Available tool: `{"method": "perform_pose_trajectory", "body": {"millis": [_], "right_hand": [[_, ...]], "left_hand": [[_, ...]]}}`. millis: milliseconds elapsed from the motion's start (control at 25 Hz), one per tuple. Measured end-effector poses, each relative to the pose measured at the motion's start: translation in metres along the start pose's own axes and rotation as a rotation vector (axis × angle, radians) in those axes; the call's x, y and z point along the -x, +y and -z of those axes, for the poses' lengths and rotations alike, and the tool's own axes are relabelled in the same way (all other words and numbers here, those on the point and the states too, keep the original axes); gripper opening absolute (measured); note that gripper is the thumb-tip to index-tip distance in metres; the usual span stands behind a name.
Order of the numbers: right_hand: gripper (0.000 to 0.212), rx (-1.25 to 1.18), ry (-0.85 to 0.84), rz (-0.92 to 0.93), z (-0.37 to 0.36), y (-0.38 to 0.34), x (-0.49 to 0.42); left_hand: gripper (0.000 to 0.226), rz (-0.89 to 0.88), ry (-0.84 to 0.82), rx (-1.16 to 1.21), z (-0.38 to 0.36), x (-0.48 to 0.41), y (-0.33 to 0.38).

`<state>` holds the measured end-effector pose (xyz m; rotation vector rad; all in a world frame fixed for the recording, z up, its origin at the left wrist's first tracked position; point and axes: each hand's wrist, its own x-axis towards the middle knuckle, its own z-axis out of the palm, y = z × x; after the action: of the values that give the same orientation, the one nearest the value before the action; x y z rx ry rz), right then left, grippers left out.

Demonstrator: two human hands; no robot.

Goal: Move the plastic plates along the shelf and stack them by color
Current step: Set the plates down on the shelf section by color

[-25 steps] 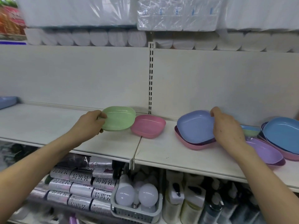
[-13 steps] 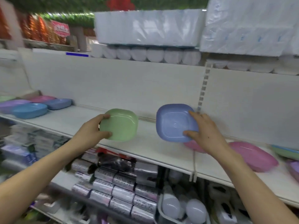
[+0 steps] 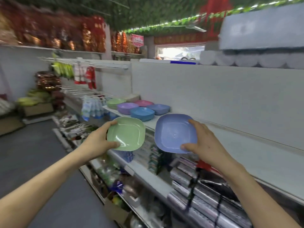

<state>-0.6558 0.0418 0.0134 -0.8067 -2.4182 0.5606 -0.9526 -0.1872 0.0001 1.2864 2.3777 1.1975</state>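
Left hand: the left hand (image 3: 98, 142) grips the left edge of the green plate (image 3: 127, 134), thumb on the lower rim and fingers curled over the upper rim.
Right hand: the right hand (image 3: 204, 143) pinches the right side of the periwinkle plate (image 3: 174, 133) between thumb and fingers.
Plates now: both are in the air, side by side and apart, tilted with their hollows toward the camera. They are in front of the shelf (image 3: 246, 155), not resting on it.
Changed: a second ago the green plate sat at shelf level beside a pink one and the periwinkle plate lay on another plate. Both are now lifted clear, and the view has swung left down the aisle.
Destination: at the far left end of the shelf are sorted piles of green (image 3: 116, 102), purple (image 3: 127, 108), pink (image 3: 143, 102), blue (image 3: 142, 113) and periwinkle (image 3: 158, 109). They stand close together; their heights are too blurred to tell.
Meaning: pick-up looks done for this pair and the carry is under way.
Next, as judged: each plate goes onto its matching colour. The periwinkle pile is nearer than the green pile behind it.
Risk: blue and periwinkle are close in shade and easy to mix up.
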Motion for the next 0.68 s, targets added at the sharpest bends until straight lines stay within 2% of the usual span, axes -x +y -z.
{"method": "perform_pose_trajectory", "body": {"millis": [200,400,680], "right_hand": [[0.098,-0.024,-0.035,0.042,-0.062,-0.042,-0.063],[0.098,-0.054,-0.019,0.058,-0.107,-0.057,-0.137],[0.095,-0.117,0.061,0.019,-0.143,-0.06,-0.267]], "left_hand": [[0.078,0.019,0.096,0.009,0.046,-0.029,-0.057],[0.077,0.055,0.121,0.022,0.067,-0.081,-0.098],[0.075,-0.001,0.108,-0.046,0.1,-0.215,-0.111]]}}
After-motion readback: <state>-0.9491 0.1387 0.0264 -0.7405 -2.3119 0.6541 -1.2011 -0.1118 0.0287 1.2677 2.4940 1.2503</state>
